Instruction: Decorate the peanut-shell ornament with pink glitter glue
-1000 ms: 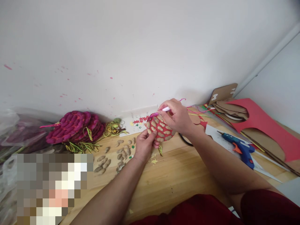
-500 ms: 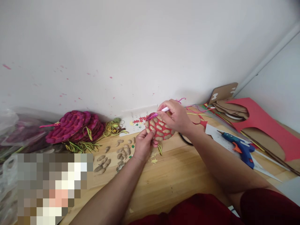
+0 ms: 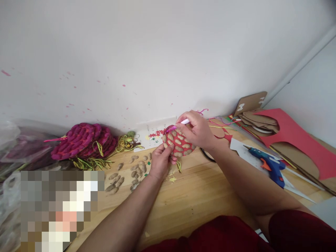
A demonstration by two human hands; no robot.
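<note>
A round red disc covered with peanuts [image 3: 179,142] is tilted up over the wooden table. Its near left edge is pinched by my left hand [image 3: 162,159], thumb on top. My right hand [image 3: 195,129] grips a white-handled brush [image 3: 184,121] whose magenta tip touches the disc's upper left edge, where the peanuts look magenta. A yellow-green cord hangs from the disc's lower edge. Loose peanuts [image 3: 114,179] lie on the table left of my left hand.
Magenta peanut discs [image 3: 78,140] are stacked at left beside plastic bags [image 3: 23,143]. Small red stars [image 3: 156,133] lie on white paper behind the disc. At right are a blue glue gun [image 3: 274,169], red card [image 3: 294,136] and cardboard pieces [image 3: 258,120].
The brush tip has shifted very slightly along the disc's upper left edge. Both hands keep their grips, and the camera view has moved slightly.
</note>
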